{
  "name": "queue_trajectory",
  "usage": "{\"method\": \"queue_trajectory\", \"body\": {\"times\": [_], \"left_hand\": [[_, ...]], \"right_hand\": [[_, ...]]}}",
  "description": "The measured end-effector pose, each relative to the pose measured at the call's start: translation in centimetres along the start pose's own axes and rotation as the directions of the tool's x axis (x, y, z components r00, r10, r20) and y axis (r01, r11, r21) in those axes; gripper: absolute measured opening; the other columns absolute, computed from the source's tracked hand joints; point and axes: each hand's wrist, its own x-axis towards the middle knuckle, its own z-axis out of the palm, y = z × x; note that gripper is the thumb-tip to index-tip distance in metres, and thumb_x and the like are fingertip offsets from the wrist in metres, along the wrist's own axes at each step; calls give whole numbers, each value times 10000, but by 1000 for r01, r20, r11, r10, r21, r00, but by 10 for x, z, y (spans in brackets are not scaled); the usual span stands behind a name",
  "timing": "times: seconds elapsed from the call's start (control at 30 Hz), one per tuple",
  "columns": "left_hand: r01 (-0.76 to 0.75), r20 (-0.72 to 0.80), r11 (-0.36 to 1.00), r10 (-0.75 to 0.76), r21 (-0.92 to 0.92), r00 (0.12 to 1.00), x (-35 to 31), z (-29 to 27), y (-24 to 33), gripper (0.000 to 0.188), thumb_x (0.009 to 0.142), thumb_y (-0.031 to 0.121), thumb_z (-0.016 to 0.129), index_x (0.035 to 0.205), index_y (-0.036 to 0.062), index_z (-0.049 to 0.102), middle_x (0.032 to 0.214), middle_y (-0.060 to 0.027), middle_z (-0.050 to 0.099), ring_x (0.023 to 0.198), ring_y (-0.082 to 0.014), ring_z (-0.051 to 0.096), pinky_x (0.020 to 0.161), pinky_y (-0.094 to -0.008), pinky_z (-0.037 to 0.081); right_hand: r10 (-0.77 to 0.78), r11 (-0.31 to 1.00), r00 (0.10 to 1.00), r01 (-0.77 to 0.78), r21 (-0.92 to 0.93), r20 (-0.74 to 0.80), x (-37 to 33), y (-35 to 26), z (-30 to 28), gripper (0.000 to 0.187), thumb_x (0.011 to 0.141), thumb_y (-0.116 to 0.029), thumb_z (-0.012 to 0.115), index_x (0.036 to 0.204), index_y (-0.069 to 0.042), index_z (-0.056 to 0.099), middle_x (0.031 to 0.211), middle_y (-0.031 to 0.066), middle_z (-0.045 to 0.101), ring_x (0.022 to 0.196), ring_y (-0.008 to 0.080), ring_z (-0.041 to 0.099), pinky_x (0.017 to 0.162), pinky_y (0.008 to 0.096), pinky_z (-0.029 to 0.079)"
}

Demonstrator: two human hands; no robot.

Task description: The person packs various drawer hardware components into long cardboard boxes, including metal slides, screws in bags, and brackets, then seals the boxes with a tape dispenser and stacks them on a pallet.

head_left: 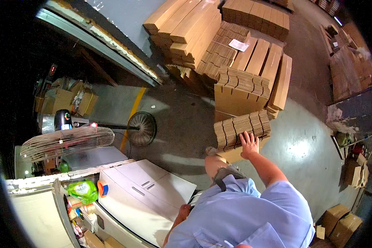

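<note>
My right hand (249,145) lies with spread fingers on top of a bundle of flattened cardboard boxes (229,129), whose folded edges face up. This bundle stands on the floor just before me, close to my bent leg. Down at my left side, my left hand (184,212) is closed beside the white cabinet (146,182); what it grips, if anything, is hidden. Beyond the bundle stands a larger stack of flat cardboard boxes (239,99), with long cartons on it and a white paper label (238,45) behind.
A pedestal fan (68,142) with a round base (142,129) stands on the left. Below it, an open compartment holds a green packet (83,191) and an orange tape roll (103,189). More cartons (256,18) are stacked far ahead; opened boxes (339,223) sit at lower right.
</note>
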Motion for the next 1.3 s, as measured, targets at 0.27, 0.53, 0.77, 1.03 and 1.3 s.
{"method": "queue_trajectory", "body": {"times": [0.27,0.53,0.77,1.03,1.3], "left_hand": [[7,-30,959,-16,-283,999,192,-167,221,453,820,309,627,1163,28,532,1125,-172,585,1044,-335,546,922,-421,418],[-271,45,962,271,-8,961,294,-153,329,673,817,457,579,1339,76,395,1372,-136,404,1244,-396,357,1018,-496,301],[-128,-259,826,-22,-549,966,287,-136,298,378,901,400,532,969,60,683,902,-106,691,850,-289,658,757,-355,496],[611,668,-272,-287,-744,686,285,-111,296,884,737,664,563,1403,138,316,1418,-144,342,1252,-329,366,1005,-507,317],[500,632,-455,-201,-737,748,256,-186,283,732,766,681,428,1236,125,510,1247,-138,527,1108,-316,517,898,-510,410]], "right_hand": [[-57,976,971,103,191,-234,-48,31,19,792,746,-574,602,1404,-244,308,1341,60,400,1202,280,376,991,443,305],[358,818,864,-108,565,-353,-71,61,65,633,773,-407,654,1314,-176,421,1219,121,493,1140,342,426,957,481,319],[331,-257,886,-247,934,325,-6,186,78,772,835,-719,347,1454,-273,228,1492,137,232,1331,410,245,1048,551,215],[-25,-146,780,-622,769,626,34,165,49,999,741,-839,268,1398,-92,356,1419,158,371,1275,341,388,1035,528,301],[-223,-121,806,-581,805,548,-3,101,-11,839,829,-697,273,1346,-51,411,1341,168,464,1200,333,476,1038,482,337]]}}
